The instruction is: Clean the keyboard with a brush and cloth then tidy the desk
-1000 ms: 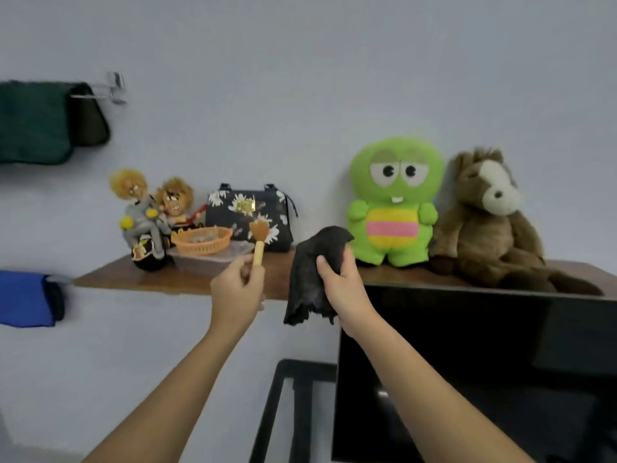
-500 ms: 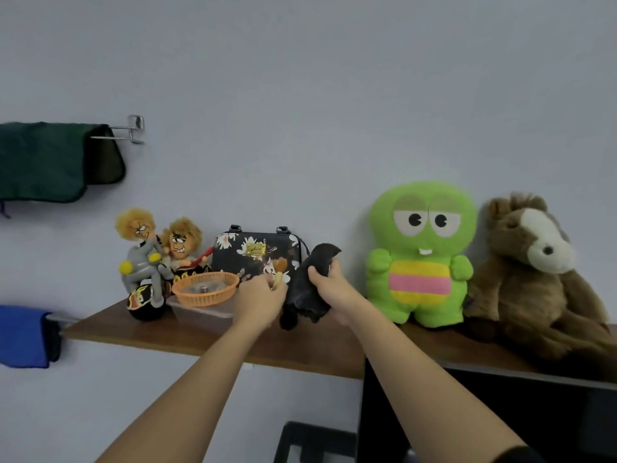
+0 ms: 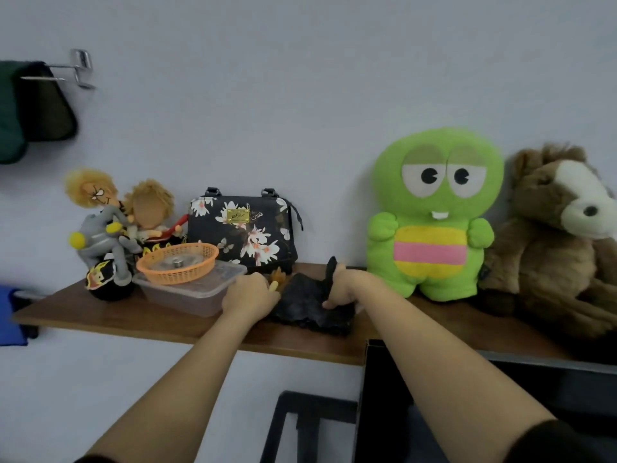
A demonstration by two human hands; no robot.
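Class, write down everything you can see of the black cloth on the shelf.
The black cloth is a dark, soft-looking fabric, crumpled into a loose flat heap on the wooden shelf, left of the green plush toy. The right hand grips its back edge, and one corner pokes upward beside the fingers. Its left edge reaches the left hand, which holds the brush; contact there is unclear.

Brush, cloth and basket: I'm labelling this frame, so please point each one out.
brush (image 3: 277, 276), head view, bristles just above the yellow handle.
cloth (image 3: 307, 307), head view, its flat black middle.
basket (image 3: 180, 278), head view, its orange front wall.
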